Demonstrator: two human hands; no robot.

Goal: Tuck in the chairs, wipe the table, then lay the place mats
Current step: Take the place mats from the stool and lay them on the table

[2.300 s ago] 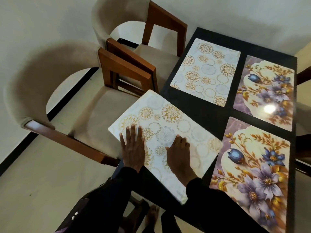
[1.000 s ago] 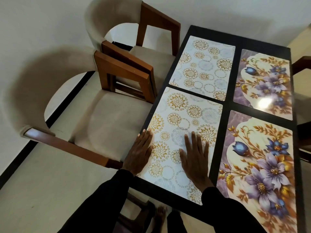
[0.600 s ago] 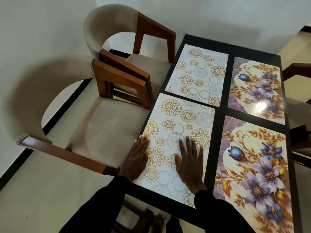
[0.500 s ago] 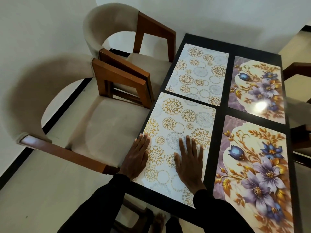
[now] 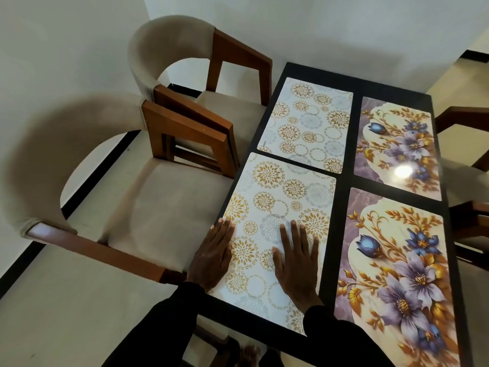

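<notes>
Two bare hands lie flat on the nearest white rectangular place mat with gold and grey circles [image 5: 277, 207], which sits on the near left quarter of the black desk [image 5: 344, 178]. The left hand [image 5: 211, 256] rests over the mat's left edge, grip wide and holding nothing, with its fingers straight and together. The right hand [image 5: 297, 263] presses the mat's middle, grip wide too, fingers spread. Black sleeves [image 5: 169, 327] cover both wrists, and the right one hides the mat's near right corner. A bare foot [image 5: 248, 356] shows dimly below the desk's near edge.

Just right of it lies a purple and cream floral place mat [image 5: 391, 274], cut off by the bottom of the frame. To the left stands a beige upholstered chair with brown wooden arms [image 5: 164, 207], its seat reaching the desk's edge.

Farther on lie a second white circle-patterned mat [image 5: 307, 123], with tiny print on its near left edge that is too small to read, and a second floral mat [image 5: 397, 144] with a patch of glare. A second beige chair [image 5: 232, 104] stands beyond the first. A brown chair arm [image 5: 465, 123] is cut off at the right.
</notes>
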